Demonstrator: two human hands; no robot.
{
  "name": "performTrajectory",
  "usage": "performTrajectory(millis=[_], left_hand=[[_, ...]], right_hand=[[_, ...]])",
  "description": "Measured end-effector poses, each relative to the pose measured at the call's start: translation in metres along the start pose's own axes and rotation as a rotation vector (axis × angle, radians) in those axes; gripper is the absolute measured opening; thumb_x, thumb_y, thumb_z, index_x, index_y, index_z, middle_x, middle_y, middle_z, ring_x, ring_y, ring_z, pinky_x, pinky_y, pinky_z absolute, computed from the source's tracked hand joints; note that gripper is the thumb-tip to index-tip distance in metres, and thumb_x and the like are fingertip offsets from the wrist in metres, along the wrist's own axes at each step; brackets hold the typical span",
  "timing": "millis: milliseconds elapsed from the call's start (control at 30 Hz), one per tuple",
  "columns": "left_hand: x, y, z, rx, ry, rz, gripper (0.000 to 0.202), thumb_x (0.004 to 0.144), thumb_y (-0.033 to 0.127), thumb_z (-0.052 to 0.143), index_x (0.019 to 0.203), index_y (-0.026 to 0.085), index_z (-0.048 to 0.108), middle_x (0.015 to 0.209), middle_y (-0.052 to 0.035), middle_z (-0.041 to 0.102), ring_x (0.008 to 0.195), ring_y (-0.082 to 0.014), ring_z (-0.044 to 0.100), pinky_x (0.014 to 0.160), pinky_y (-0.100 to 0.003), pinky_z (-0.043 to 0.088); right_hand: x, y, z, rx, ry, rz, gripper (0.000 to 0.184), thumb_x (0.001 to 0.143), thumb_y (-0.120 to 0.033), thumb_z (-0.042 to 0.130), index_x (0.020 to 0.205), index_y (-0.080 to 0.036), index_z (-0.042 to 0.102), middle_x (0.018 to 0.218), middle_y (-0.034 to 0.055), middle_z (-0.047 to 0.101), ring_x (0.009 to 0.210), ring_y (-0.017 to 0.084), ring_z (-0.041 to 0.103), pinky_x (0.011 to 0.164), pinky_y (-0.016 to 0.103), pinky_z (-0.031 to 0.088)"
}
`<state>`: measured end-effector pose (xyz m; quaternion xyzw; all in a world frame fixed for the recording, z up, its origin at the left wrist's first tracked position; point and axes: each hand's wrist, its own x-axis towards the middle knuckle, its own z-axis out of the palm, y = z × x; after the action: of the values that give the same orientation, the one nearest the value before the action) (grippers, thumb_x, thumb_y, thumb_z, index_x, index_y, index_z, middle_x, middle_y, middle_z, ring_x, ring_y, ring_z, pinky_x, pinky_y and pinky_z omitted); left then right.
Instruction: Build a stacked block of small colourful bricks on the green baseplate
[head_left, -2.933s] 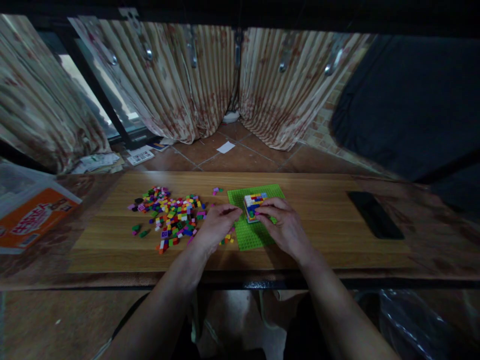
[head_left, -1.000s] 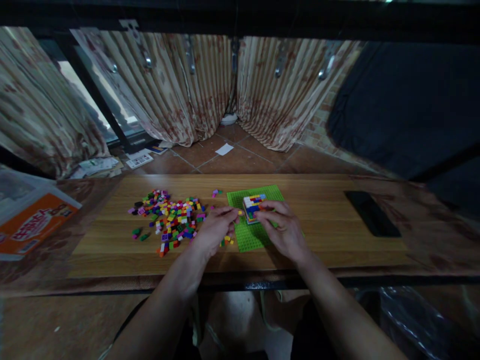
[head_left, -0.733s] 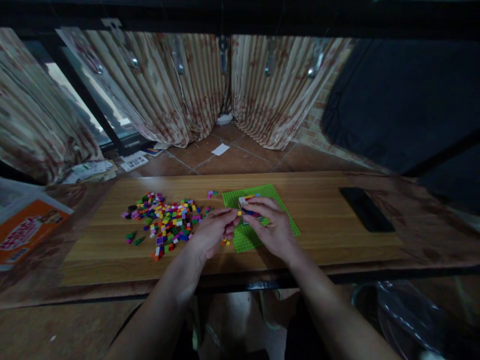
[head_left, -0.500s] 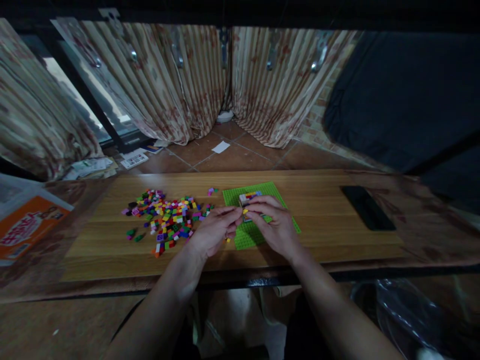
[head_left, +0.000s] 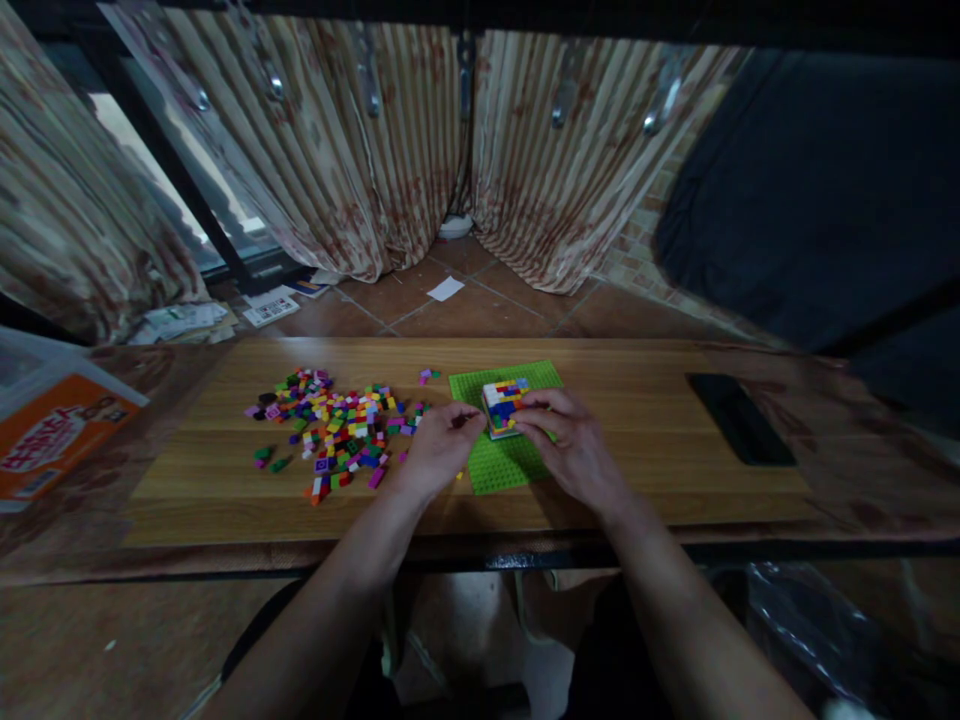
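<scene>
A small block built of multicoloured toy bricks (head_left: pixel 501 408) stands on a green studded baseplate (head_left: pixel 506 470). Its top shows white, red, yellow and blue bricks. My right hand (head_left: pixel 571 445) reaches over its right side, with thumb and forefinger pinched at a yellow brick (head_left: pixel 512 424) by the near right corner. My left hand (head_left: pixel 442 440) is at the left edge of the build, fingers curled and the thumb against the forefinger. Whether anything small sits in that pinch is too fine to make out.
A spread of loose coloured bricks (head_left: pixel 341 430) covers the left part of the wooden board (head_left: pixel 637 400). A black phone-like slab (head_left: pixel 741 420) lies at the right. An orange-labelled clear plastic box (head_left: pixel 64 435) stands at the far left.
My hands have moved apart, the right one slightly rightward with the yellow brick, the left one slightly leftward. More of the build's top shows. The head view has shifted a little.
</scene>
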<state>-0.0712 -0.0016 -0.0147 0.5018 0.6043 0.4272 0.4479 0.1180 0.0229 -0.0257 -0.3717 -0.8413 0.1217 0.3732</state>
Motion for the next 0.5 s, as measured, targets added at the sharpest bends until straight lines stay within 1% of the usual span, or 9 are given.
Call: performTrajectory(millis=[133,300,400,500], left_hand=[[0.0016,0.0003,0.0017,0.018,-0.023,0.011,0.017,0.074,0.029,0.060,0.069,0.016,0.068,0.058,0.0023,0.056,0.055,-0.0107,0.046,0.053,-0.022,0.033],[0.0053,-0.0061,0.0054,0.013,-0.027,0.031,0.015,0.072,0.028,0.063,0.072,0.015,0.070,0.066,-0.0001,0.064,0.061,-0.0126,0.054,0.061,-0.024,0.039],[0.0065,-0.0090,0.0084,0.005,-0.028,0.029,0.015,0.072,0.029,0.063,0.073,0.015,0.070,0.069,-0.0013,0.067,0.064,-0.0136,0.057,0.063,-0.024,0.041],[0.0061,-0.0083,0.0099,0.004,-0.021,0.023,0.015,0.072,0.029,0.064,0.073,0.015,0.070,0.069,-0.0016,0.067,0.064,-0.0139,0.057,0.062,-0.025,0.041]], right_hand=[[0.0019,-0.0008,0.0014,-0.077,-0.018,-0.043,0.017,0.092,-0.028,0.054,0.094,-0.029,0.071,0.104,0.0053,0.063,0.099,0.023,0.057,0.086,0.041,0.051],[0.0045,-0.0025,0.0022,-0.137,-0.050,-0.057,0.021,0.093,-0.026,0.051,0.089,-0.028,0.071,0.104,0.0051,0.063,0.098,0.024,0.056,0.085,0.041,0.051],[0.0045,-0.0026,0.0039,-0.144,-0.033,-0.044,0.020,0.092,-0.025,0.053,0.087,-0.029,0.072,0.105,0.0047,0.064,0.099,0.025,0.056,0.086,0.043,0.051],[0.0027,-0.0005,0.0076,-0.111,0.013,-0.015,0.018,0.090,-0.025,0.055,0.087,-0.028,0.073,0.107,0.0049,0.065,0.099,0.024,0.058,0.087,0.044,0.051]])
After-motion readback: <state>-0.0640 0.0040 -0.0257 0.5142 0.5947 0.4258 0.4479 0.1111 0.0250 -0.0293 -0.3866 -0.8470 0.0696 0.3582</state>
